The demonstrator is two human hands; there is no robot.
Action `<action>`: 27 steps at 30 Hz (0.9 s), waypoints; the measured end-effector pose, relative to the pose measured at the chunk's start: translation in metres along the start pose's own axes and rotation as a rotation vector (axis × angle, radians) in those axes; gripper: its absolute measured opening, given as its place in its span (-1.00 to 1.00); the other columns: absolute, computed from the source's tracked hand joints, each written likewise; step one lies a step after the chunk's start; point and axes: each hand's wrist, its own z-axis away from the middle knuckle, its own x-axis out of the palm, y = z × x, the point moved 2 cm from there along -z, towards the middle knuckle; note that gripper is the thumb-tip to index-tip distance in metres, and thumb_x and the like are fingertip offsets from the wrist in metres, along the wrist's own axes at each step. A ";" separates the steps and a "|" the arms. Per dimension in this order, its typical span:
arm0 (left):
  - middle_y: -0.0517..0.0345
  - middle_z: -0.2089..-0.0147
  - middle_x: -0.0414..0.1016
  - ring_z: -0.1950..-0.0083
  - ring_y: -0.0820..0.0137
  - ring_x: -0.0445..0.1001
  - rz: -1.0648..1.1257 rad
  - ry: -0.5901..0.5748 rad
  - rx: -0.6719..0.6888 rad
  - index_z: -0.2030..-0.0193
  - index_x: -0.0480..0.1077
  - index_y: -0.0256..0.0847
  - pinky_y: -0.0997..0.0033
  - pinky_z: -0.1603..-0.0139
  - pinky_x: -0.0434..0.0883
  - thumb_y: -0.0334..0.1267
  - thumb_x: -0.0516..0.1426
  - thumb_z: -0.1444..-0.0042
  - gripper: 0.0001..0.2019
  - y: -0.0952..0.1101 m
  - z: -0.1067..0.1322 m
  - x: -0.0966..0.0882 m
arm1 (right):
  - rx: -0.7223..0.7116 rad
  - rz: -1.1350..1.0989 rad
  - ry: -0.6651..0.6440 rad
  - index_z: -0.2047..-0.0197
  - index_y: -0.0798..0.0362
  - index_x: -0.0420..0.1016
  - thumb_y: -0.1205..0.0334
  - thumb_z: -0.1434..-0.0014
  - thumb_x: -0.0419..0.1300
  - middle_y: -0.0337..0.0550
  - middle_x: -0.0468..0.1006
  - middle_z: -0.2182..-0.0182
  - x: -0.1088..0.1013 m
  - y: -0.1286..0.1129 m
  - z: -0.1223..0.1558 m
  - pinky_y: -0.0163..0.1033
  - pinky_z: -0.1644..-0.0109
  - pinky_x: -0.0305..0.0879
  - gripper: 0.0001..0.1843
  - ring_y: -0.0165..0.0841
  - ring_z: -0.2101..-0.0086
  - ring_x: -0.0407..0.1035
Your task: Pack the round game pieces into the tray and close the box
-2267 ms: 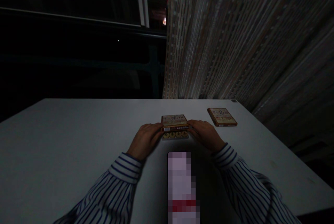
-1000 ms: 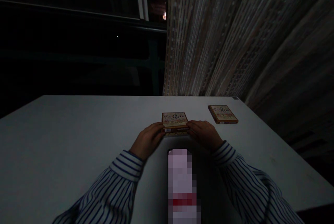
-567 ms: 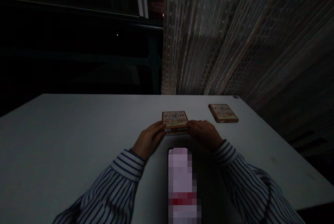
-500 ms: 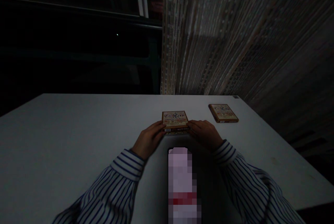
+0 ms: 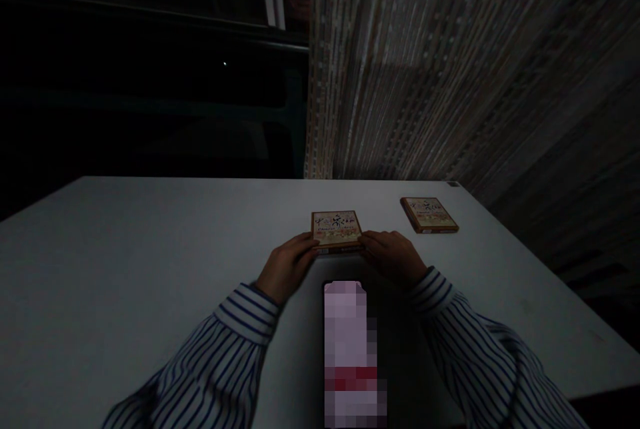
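Observation:
A small flat square box (image 5: 337, 229) with a printed brown and cream lid lies on the white table (image 5: 150, 242) straight ahead of me. My left hand (image 5: 286, 267) grips its left side and my right hand (image 5: 394, 258) grips its right side, fingers curled against the edges. The lid sits level and fully down on the box. Both of my sleeves are white with dark stripes.
A second box (image 5: 429, 214) of the same kind lies flat near the table's far right corner. A blurred upright object (image 5: 353, 349) stands close in front of me. A beaded curtain (image 5: 450, 69) hangs behind the table; the rest of the room is dark.
The lid, earlier raised with round pieces showing beneath its near edge, has come down flush and hides them. My hands have stayed on both sides of it.

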 end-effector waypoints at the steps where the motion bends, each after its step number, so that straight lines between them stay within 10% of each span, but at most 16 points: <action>1: -0.04 0.01 0.41 0.00 0.30 0.39 -0.003 -0.001 -0.003 0.13 0.42 -0.27 0.22 -0.06 0.35 -0.22 0.02 -0.09 -0.73 0.000 0.000 0.000 | 0.001 0.000 0.004 0.06 0.09 0.35 0.21 -0.17 0.01 -0.07 0.46 0.10 0.000 0.000 0.000 -0.26 0.28 0.13 -0.72 -0.34 0.27 0.35; 27: -0.01 0.05 0.43 0.06 0.31 0.42 -0.037 0.000 0.041 0.17 0.42 -0.23 0.20 0.02 0.40 -0.21 0.03 -0.08 -0.76 0.001 0.001 0.000 | 0.010 -0.018 -0.073 0.08 0.04 0.36 0.20 -0.16 0.01 -0.09 0.46 0.12 0.003 -0.001 0.001 -0.27 0.31 0.12 -0.73 -0.35 0.28 0.34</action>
